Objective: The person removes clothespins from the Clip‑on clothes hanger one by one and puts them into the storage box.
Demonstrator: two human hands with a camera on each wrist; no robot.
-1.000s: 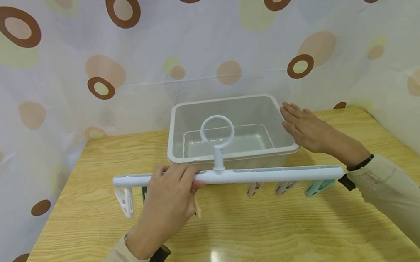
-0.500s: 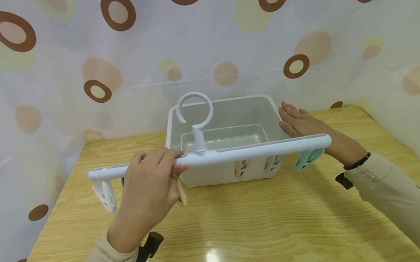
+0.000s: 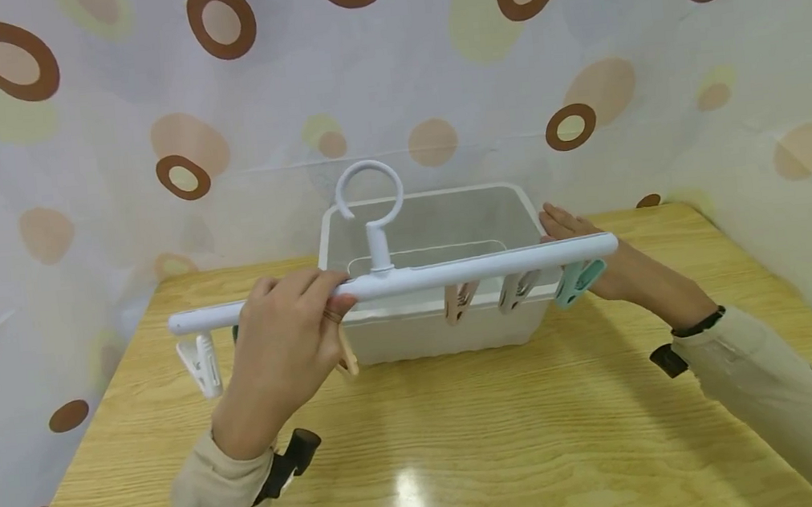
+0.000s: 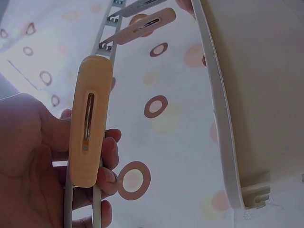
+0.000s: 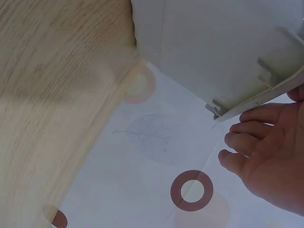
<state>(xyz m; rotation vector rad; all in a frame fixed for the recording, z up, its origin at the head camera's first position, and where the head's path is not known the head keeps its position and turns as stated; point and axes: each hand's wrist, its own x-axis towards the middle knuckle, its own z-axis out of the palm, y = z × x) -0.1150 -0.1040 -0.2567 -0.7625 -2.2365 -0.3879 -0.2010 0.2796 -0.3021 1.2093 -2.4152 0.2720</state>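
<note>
My left hand grips the bar of a pale clip hanger left of its round hook, holding it up in front of the bin. Clothespins hang under the bar: a white one at the left end, a peach one by my hand, and pink, greyish and teal ones toward the right. My right hand lies with fairly straight fingers against the right rim of the light grey plastic bin. In the head view the hanger's right end overlaps my right hand.
The bin stands at the back of a wooden table, close to a patterned curtain of brown and beige circles. The curtain also runs along both sides. A shiny reflection shows on the tabletop near the front.
My left hand has raised the hanger and shifted it left, and its right end now tilts upward. My right hand has stayed at the bin's rim.
</note>
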